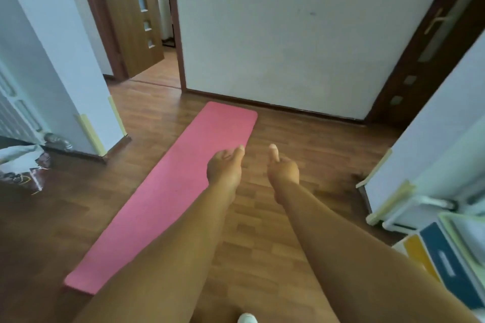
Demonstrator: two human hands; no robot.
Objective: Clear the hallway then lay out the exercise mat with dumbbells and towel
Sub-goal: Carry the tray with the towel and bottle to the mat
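Nearest, under both forearms: a white shoe tip on the wood floor. Left hand and right hand are held out ahead, side by side and apart. On each the fingers curl into the palm, the thumb sticks out, and nothing is held. The pink exercise mat lies unrolled and flat, running from below-left of the left forearm to beyond the left hand. The right hand is over bare floor just beside the mat's right edge. The mat sits skewed to the far wall (its far corner is near the skirting). Dumbbells and towel: not in view. Judgement: the mat stage looks done, and fetching the rest comes next. To do it well: square the mat to the wall first, set the dumbbells on the floor below the right hand, and put the folded towel at the end beyond the fists.
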